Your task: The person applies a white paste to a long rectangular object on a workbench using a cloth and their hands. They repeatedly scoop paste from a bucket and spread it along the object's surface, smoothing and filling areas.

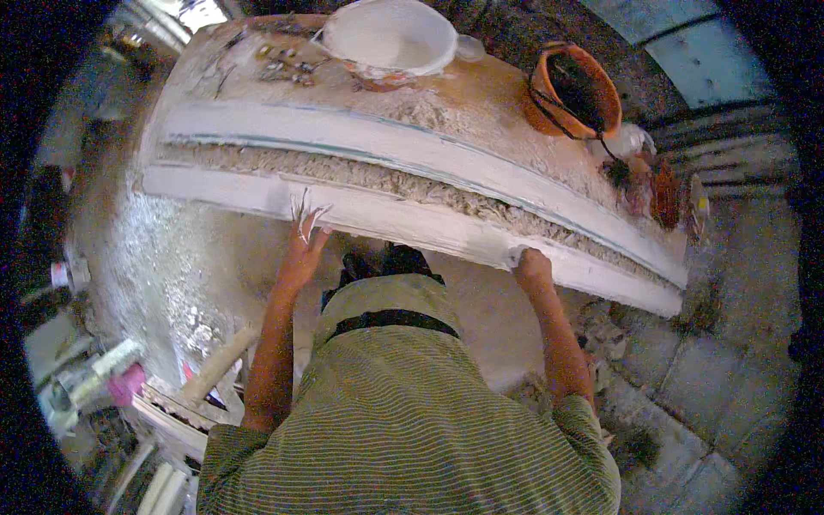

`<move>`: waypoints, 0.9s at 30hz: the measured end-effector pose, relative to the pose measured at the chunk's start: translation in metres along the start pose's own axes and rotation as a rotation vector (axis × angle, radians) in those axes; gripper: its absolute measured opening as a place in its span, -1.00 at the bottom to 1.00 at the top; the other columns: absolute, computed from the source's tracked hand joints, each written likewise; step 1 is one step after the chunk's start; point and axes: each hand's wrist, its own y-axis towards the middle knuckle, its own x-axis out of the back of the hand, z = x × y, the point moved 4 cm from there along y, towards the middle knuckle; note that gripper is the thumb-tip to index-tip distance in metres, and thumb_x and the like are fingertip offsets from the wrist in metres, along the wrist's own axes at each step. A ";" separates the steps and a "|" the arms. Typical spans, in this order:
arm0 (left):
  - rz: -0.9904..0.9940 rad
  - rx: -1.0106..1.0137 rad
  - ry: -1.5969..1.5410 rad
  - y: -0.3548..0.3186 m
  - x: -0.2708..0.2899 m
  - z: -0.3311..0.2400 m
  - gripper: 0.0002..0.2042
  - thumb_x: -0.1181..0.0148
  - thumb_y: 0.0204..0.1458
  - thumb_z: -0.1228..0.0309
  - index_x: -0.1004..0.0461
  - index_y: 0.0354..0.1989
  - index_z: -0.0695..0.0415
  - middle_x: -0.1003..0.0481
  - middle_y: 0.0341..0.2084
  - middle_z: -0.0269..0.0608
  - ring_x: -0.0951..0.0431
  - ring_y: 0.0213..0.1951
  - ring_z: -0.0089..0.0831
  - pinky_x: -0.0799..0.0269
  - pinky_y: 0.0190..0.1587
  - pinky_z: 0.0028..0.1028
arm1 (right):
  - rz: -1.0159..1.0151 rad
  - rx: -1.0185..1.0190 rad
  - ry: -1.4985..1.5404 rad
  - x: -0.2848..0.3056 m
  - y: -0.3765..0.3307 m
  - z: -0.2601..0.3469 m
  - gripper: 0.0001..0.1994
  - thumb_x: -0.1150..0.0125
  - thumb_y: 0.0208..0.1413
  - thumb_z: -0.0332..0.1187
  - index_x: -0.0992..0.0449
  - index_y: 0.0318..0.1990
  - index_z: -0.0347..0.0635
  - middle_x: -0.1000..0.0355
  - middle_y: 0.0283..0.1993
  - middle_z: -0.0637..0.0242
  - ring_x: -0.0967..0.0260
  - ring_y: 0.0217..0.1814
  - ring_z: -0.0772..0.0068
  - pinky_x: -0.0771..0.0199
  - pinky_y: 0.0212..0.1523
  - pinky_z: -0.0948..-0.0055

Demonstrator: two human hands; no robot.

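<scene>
A long white plaster-like length (403,216) lies across the work surface in front of me. Behind it runs a second white strip (369,136) with greenish edges, and a rough, fibrous greyish band (390,178) fills the gap between them. My left hand (302,251) is at the near edge of the front length, its white-coated fingers spread and touching it. Farther right, my right hand (536,269) is closed at the same near edge. A small whitish bit (518,255) shows at its fingers, too unclear to name.
A white basin (390,39) stands at the back, holding whitish matter. To its right is an orange bucket (611,90) with a dark inside and a dark cord. White residue coats the worktop (481,94). Poles and clutter (219,365) lie low on the left; paving (704,378) is at right.
</scene>
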 end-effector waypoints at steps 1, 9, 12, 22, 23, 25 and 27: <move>0.004 0.003 0.020 0.006 -0.002 -0.003 -0.44 -0.02 0.23 0.06 -0.27 0.27 0.20 -0.15 0.31 0.19 -0.09 0.37 0.02 0.03 0.38 -0.18 | 0.033 -0.061 -0.006 -0.007 -0.009 -0.008 -0.72 -0.32 -0.06 -0.17 -0.55 -0.35 -0.22 -0.50 -0.33 -0.08 -0.49 -0.27 -0.13 -0.51 -0.21 0.04; 0.076 -0.019 0.132 0.047 0.000 -0.045 -0.40 -0.05 0.22 0.05 -0.24 0.28 0.27 -0.06 0.36 0.18 -0.05 0.39 0.00 0.04 0.39 -0.20 | -0.310 -0.288 0.094 -0.034 -0.035 -0.037 -0.67 -0.33 -0.12 -0.29 -0.52 -0.21 -0.32 -0.47 -0.31 -0.02 -0.46 -0.22 -0.09 -0.48 -0.17 0.02; 0.097 0.001 0.149 0.063 -0.005 -0.069 -0.39 -0.05 0.22 0.05 -0.22 0.30 0.25 -0.05 0.37 0.15 -0.02 0.40 -0.01 0.06 0.39 -0.21 | -0.192 -0.242 0.250 -0.042 -0.011 0.022 -0.67 -0.35 -0.12 -0.30 -0.52 -0.24 -0.35 -0.44 -0.37 0.00 -0.44 -0.29 -0.06 -0.48 -0.16 0.02; 0.350 -0.133 0.352 0.082 -0.062 -0.121 -0.41 -0.08 0.21 0.13 -0.18 0.34 0.20 0.13 0.44 0.01 0.10 0.44 -0.04 0.15 0.42 -0.24 | -0.056 -0.098 0.307 -0.035 0.023 0.167 -0.59 -0.09 0.02 -0.15 -0.60 -0.25 -0.39 -0.49 -0.17 -0.06 -0.51 -0.15 0.00 -0.51 -0.12 0.09; 0.380 -0.216 0.423 0.083 -0.065 -0.122 -0.42 -0.09 0.21 0.16 -0.19 0.34 0.18 0.12 0.44 -0.02 0.10 0.44 -0.04 0.13 0.42 -0.23 | -0.006 -0.209 0.315 -0.040 0.019 0.153 -0.58 -0.10 0.01 -0.12 -0.61 -0.25 -0.37 -0.50 -0.17 -0.07 -0.51 -0.16 -0.01 -0.51 -0.12 0.09; 0.411 -0.234 0.411 0.085 -0.064 -0.118 -0.42 -0.09 0.21 0.15 -0.19 0.34 0.15 0.12 0.44 0.01 0.10 0.44 -0.04 0.12 0.42 -0.23 | -0.052 -0.410 0.256 -0.047 0.011 0.122 -0.58 -0.11 -0.01 -0.07 -0.62 -0.27 -0.31 -0.52 -0.20 -0.05 -0.52 -0.19 -0.02 -0.51 -0.15 0.08; 0.432 -0.144 0.403 0.089 -0.058 -0.107 -0.43 -0.09 0.21 0.13 -0.21 0.33 0.13 0.08 0.42 0.08 0.10 0.44 -0.02 0.12 0.42 -0.22 | -0.130 -0.529 0.147 -0.054 0.009 0.091 -0.60 -0.14 -0.04 -0.06 -0.63 -0.31 -0.25 -0.53 -0.26 -0.01 -0.52 -0.20 -0.01 -0.52 -0.19 0.08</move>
